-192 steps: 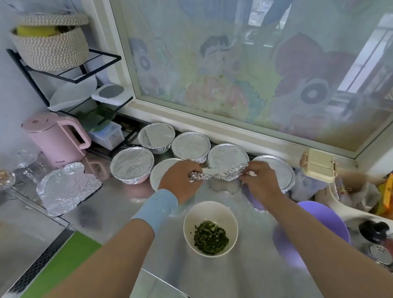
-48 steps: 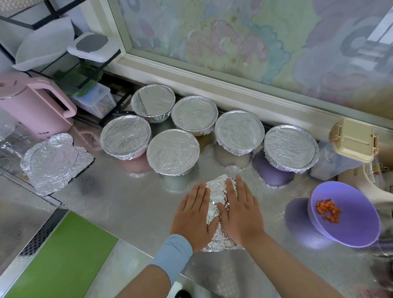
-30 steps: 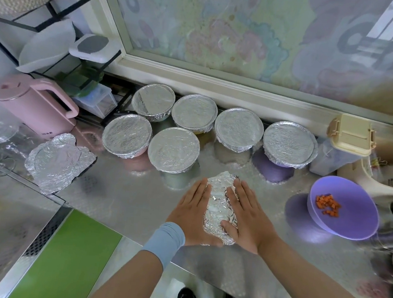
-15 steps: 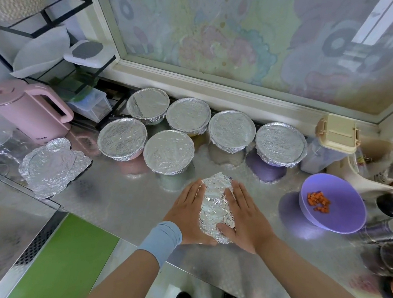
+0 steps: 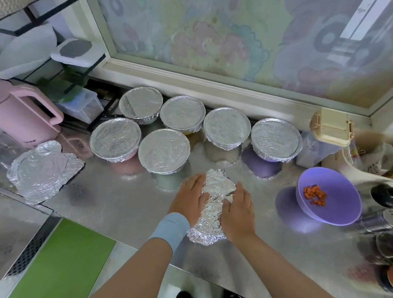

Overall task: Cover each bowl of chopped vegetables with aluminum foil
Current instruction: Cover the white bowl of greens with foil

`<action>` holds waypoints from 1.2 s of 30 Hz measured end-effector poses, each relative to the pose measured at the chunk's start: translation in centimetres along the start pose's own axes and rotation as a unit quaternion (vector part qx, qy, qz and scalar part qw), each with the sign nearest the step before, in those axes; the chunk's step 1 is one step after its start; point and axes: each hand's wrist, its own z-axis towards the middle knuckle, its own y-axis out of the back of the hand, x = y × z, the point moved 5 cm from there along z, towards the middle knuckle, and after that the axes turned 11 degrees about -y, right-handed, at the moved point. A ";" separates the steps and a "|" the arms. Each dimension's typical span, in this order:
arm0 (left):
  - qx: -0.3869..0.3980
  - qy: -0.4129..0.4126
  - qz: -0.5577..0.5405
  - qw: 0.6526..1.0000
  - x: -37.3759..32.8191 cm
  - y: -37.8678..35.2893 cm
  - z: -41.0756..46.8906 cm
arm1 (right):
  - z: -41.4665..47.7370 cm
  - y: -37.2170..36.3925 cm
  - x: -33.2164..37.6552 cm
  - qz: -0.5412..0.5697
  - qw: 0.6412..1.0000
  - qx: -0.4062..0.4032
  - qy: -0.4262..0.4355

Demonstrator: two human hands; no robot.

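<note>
A bowl wrapped in crumpled aluminum foil (image 5: 214, 198) sits on the steel counter (image 5: 118, 203) near its front edge. My left hand (image 5: 189, 199) presses the foil against the bowl's left side and my right hand (image 5: 239, 209) presses it on the right, fingers laid over the foil. The bowl's contents are hidden. Behind it stand several bowls with smooth foil tops, the nearest one (image 5: 164, 150) just behind my left hand. An uncovered purple bowl (image 5: 343, 211) with diced carrot stands to the right.
A loose, shaped sheet of foil (image 5: 42, 172) lies at the left beside a pink kettle (image 5: 14, 112). A beige lidded box (image 5: 332, 126) and shakers (image 5: 385, 217) crowd the right side. A green board (image 5: 64, 263) lies at the lower left, below the counter edge.
The foil, earlier a twisted strip held over the open white bowl of greens, now covers that bowl. Over the last second both hands kept pressing its sides, shifting only slightly.
</note>
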 end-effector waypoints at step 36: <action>-0.051 0.023 -0.050 0.997 0.8 0.3 2.3 | 3.4 -0.3 3.9 -0.153 0.961 -0.004 0.231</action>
